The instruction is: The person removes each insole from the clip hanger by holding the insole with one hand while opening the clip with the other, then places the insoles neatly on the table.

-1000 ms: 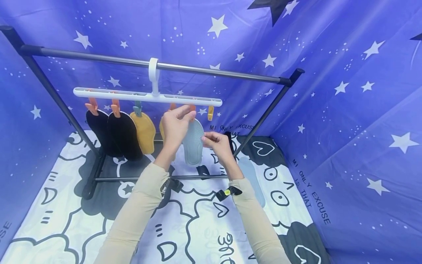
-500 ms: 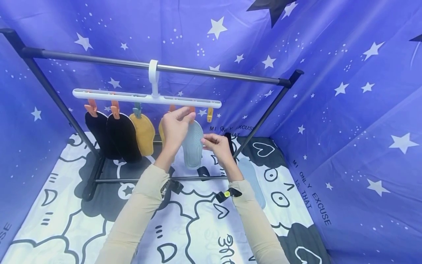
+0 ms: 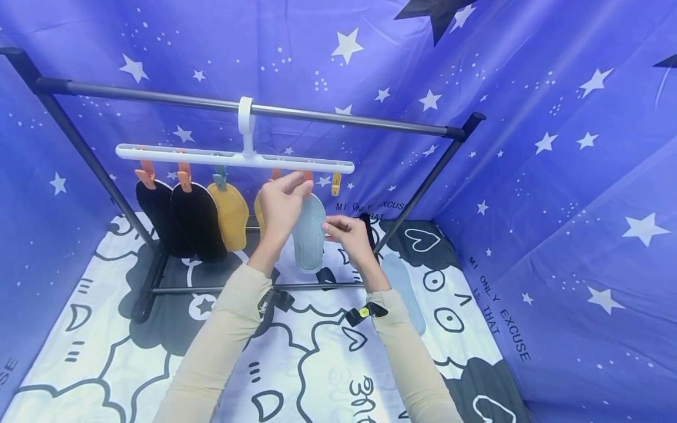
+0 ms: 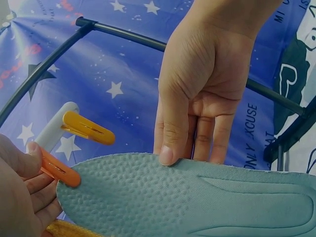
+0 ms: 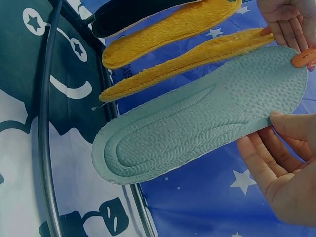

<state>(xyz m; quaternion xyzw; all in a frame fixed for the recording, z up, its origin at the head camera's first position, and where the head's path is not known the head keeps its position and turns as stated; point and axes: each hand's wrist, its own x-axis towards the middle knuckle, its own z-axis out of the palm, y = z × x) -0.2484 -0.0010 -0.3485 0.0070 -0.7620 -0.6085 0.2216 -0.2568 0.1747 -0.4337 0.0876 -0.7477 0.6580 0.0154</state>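
My left hand [image 3: 280,205] pinches an orange clip [image 4: 61,170] with thumb and fingers. That clip sits over the toe end of a grey-blue shoe insole [image 3: 308,235], which hangs heel down below the white hanger [image 3: 185,154]. From the right, my right hand [image 3: 350,235] holds the insole's side edge, thumb on the dimpled face and fingers behind, as the right wrist view shows. A yellow clip [image 3: 335,185] with nothing in it hangs at the hanger's right end. Close behind the grey-blue insole is a fuzzy yellow insole [image 5: 187,64], mostly hidden by my left hand in the head view.
Two black insoles [image 3: 198,223] and another yellow insole [image 3: 231,217] hang from clips on the left. The hanger hooks over the dark metal rack's top bar [image 3: 359,119]. A pale blue insole [image 3: 404,288] lies on the patterned cloth [image 3: 285,382] at right.
Very little differs. The grey-blue insole's heel end appears slightly lower in the head view, and both hands keep their hold.
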